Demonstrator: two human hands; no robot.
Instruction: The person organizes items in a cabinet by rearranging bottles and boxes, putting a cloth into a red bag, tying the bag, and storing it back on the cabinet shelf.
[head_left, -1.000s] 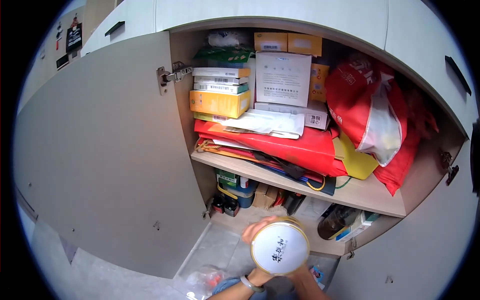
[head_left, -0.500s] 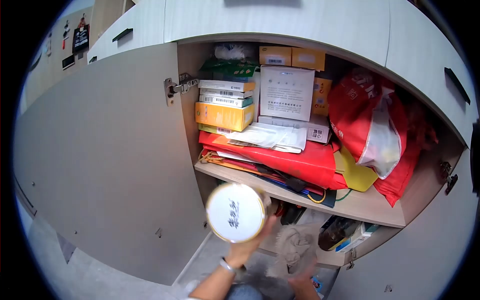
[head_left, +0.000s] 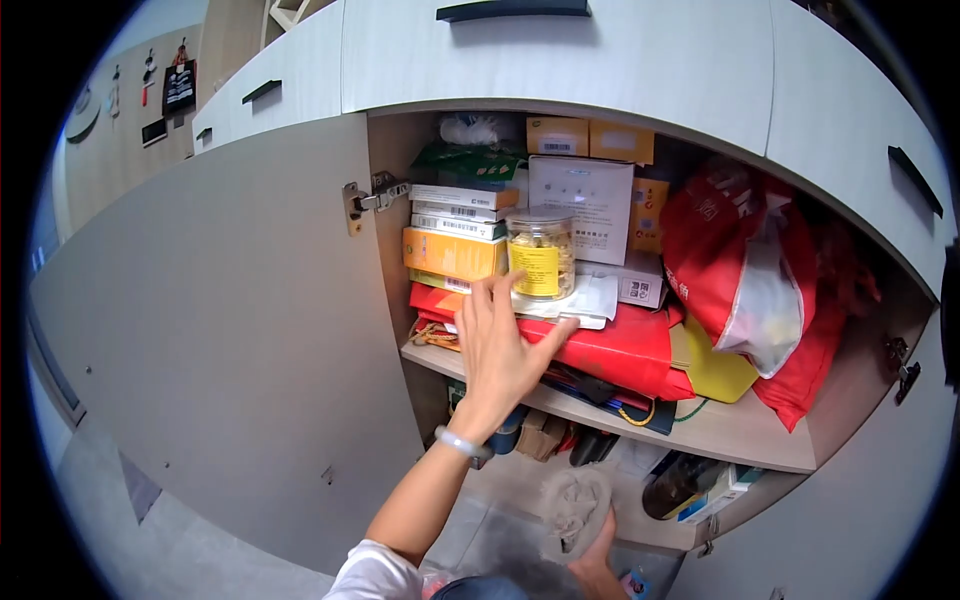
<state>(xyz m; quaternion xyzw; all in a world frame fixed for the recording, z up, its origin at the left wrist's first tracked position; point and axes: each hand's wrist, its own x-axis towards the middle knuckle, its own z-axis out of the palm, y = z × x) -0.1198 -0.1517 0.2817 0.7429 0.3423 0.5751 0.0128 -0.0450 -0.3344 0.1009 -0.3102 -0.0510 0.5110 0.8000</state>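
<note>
A clear jar (head_left: 541,256) with a yellow label stands upright on the white packets (head_left: 597,303), which lie over a red bag (head_left: 625,350) on the upper shelf. My left hand (head_left: 497,345), with a pale bangle at the wrist, is just below and in front of the jar, fingers spread and nothing in them. Lower down, my right hand (head_left: 598,550) holds a crumpled grey-beige cloth (head_left: 577,505) in front of the lower shelf.
Stacked boxes (head_left: 455,253) stand left of the jar, with a white box (head_left: 582,205) behind it. A bulging red bag (head_left: 730,265) fills the right side. Open doors (head_left: 220,350) flank the cabinet. Bottles and boxes sit on the lower shelf (head_left: 510,485).
The jar has gone from my left hand onto the packets on the upper shelf, and that hand has opened. My right hand still holds the cloth, a little lower. The view has shifted slightly.
</note>
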